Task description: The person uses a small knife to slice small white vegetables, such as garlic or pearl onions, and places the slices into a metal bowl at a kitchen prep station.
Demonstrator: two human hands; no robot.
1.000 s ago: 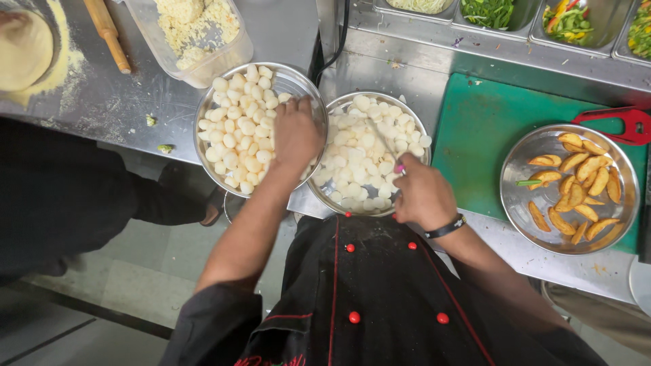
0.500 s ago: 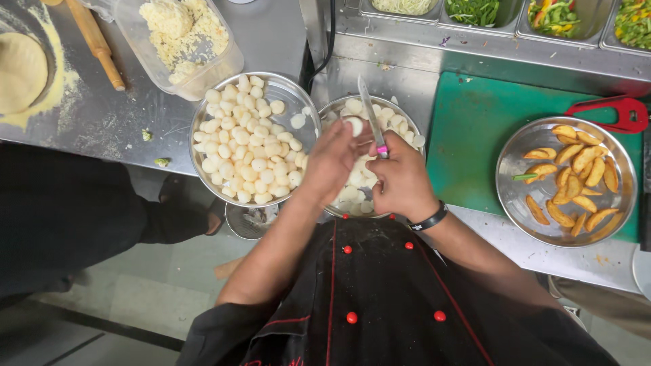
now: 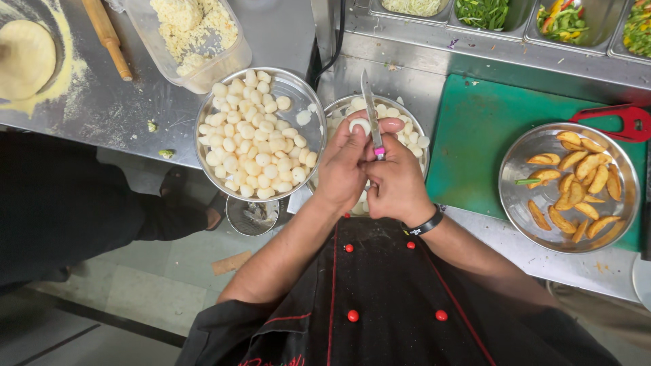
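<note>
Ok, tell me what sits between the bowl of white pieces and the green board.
In the head view, a second metal bowl of white pieces sits there, with both hands, left and right, above it.

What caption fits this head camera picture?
Left hand holds a small white piece while right hand grips a knife above a steel bowl.

A single head-worn camera looks almost straight down from above the person's chest, close over the work, facing the steel counter (image 3: 271,41) at the far side. The black jacket (image 3: 380,298) fills the near edge, the left hand (image 3: 342,169) and right hand (image 3: 397,183) sit mid-frame, and the floor (image 3: 135,298) shows near left. The green cutting board (image 3: 475,135) lies right, a row of inset pans (image 3: 515,20) far right; no second view overlaps it.
</note>
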